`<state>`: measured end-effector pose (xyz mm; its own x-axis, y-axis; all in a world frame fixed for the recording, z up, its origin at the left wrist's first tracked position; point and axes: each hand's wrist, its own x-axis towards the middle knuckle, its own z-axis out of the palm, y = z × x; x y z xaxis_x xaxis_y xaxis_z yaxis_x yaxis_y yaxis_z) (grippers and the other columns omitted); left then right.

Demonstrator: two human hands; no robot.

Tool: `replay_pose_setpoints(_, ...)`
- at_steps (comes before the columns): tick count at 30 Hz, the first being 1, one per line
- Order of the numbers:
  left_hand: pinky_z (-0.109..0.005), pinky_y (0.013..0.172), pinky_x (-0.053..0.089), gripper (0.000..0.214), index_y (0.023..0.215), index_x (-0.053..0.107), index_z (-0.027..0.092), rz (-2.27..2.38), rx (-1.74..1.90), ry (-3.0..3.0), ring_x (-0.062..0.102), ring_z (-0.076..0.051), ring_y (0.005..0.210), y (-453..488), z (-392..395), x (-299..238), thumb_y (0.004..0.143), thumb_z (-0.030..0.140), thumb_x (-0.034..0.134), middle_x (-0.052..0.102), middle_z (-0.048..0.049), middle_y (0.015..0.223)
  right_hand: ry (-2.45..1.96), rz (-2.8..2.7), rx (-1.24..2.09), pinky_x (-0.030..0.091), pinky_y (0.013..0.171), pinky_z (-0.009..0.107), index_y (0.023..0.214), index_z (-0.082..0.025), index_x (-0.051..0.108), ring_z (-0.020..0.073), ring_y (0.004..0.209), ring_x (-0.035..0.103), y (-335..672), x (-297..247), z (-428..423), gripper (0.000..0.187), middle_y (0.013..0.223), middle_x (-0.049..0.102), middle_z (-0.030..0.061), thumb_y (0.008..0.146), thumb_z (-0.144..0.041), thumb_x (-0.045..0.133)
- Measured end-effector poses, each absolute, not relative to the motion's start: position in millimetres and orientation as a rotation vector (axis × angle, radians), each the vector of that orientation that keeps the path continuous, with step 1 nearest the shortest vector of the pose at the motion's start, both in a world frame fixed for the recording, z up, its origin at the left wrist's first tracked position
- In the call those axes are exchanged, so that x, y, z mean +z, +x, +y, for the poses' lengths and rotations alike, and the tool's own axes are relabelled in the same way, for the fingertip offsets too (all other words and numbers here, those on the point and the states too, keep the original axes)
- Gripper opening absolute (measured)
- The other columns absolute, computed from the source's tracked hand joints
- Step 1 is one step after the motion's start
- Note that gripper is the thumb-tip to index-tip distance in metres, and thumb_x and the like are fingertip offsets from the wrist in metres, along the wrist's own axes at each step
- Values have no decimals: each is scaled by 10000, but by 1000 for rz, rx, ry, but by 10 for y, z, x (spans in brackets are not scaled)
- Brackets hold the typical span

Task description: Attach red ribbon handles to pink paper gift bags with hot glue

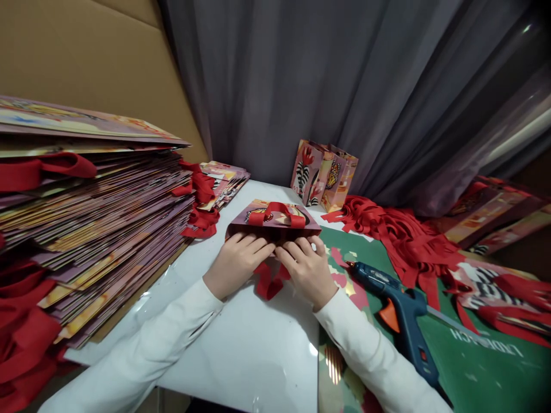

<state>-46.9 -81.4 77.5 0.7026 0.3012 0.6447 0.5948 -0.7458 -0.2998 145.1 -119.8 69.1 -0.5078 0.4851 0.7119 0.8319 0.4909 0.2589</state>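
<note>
A small printed paper gift bag lies on the white table in front of me, its mouth turned towards me. One red ribbon handle loops over its far panel, and another red ribbon handle hangs from the near edge onto the table. My left hand is closed over the near rim of the bag at its left half. Close beside it, my right hand grips the right half of the same rim. Fingertips of both hands go inside the opening and are partly hidden.
A tall stack of flat printed bags with red ribbons rises at left. Two upright bags stand at the back. Red ribbon strips are heaped at right. A blue glue gun lies on a green sheet.
</note>
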Motion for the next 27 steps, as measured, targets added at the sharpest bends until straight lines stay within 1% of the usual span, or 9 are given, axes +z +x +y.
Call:
replay_pose_setpoints(3, -350, 657, 370, 204, 901, 675, 154, -713, -805, -2410, 521, -208, 716, -474, -812, 748, 915, 104, 479, 659, -35, 774, -1143, -2204, -735, 300, 909, 372, 1116, -123, 639, 215, 886, 484, 1414, 672, -1228, 253, 891, 668, 68, 924, -150, 477)
replay_pose_setpoints(5, -353, 648, 362, 206, 894, 675, 156, -735, -805, -2412, 520, -212, 715, -472, -818, 730, 908, 98, 478, 651, -35, 763, -1218, -2217, -727, 297, 919, 379, 1183, -112, 614, 230, 917, 479, 1385, 642, -1239, 295, 930, 665, 77, 912, -152, 502)
replay_pose_setpoints(6, -354, 649, 361, 204, 901, 676, 157, -743, -800, -2417, 525, -215, 726, -467, -822, 719, 900, 92, 483, 651, -37, 771, -1253, -2218, -734, 295, 920, 380, 1162, -123, 624, 233, 922, 477, 1371, 622, -1240, 272, 937, 663, 75, 916, -153, 512)
replay_pose_setpoints(8, -358, 659, 365, 202, 912, 679, 162, -756, -783, -2429, 538, -222, 757, -453, -829, 695, 885, 85, 494, 654, -42, 792, -1291, -2210, -751, 293, 923, 377, 1036, -158, 659, 230, 925, 475, 1349, 573, -1234, 173, 932, 662, 62, 927, -154, 526)
replay_pose_setpoints(10, -360, 676, 373, 206, 912, 681, 163, -757, -768, -2434, 546, -229, 784, -435, -833, 675, 874, 76, 498, 661, -46, 818, -1299, -2190, -756, 289, 941, 375, 938, -175, 663, 230, 947, 474, 1338, 527, -1221, 133, 926, 663, 54, 932, -157, 532)
replay_pose_setpoints(13, -362, 689, 375, 212, 887, 681, 163, -736, -767, -2420, 543, -225, 768, -413, -838, 664, 874, 73, 490, 664, -42, 806, -1279, -2157, -761, 290, 949, 369, 897, -176, 655, 225, 939, 476, 1344, 490, -1205, 157, 878, 656, 51, 942, -148, 508)
replay_pose_setpoints(18, -372, 685, 363, 232, 847, 678, 167, -732, -793, -2396, 531, -205, 693, -403, -868, 679, 873, 69, 469, 657, -23, 740, -1232, -2131, -780, 301, 878, 357, 785, -182, 634, 206, 795, 456, 1367, 498, -1202, 268, 744, 605, 39, 955, -114, 438)
replay_pose_setpoints(23, -374, 666, 355, 242, 873, 689, 172, -722, -818, -2367, 522, -196, 659, -430, -859, 706, 903, 99, 460, 668, -16, 740, -1210, -2123, -800, 307, 857, 369, 828, -182, 666, 216, 773, 437, 1379, 545, -1205, 243, 734, 608, 39, 943, -123, 459)
replay_pose_setpoints(27, -364, 627, 359, 237, 942, 699, 161, -726, -780, -2330, 517, -194, 643, -506, -787, 746, 927, 124, 466, 671, -30, 744, -1201, -2127, -874, 311, 875, 372, 960, -179, 687, 215, 789, 443, 1445, 609, -1178, 234, 764, 624, 43, 957, -143, 456)
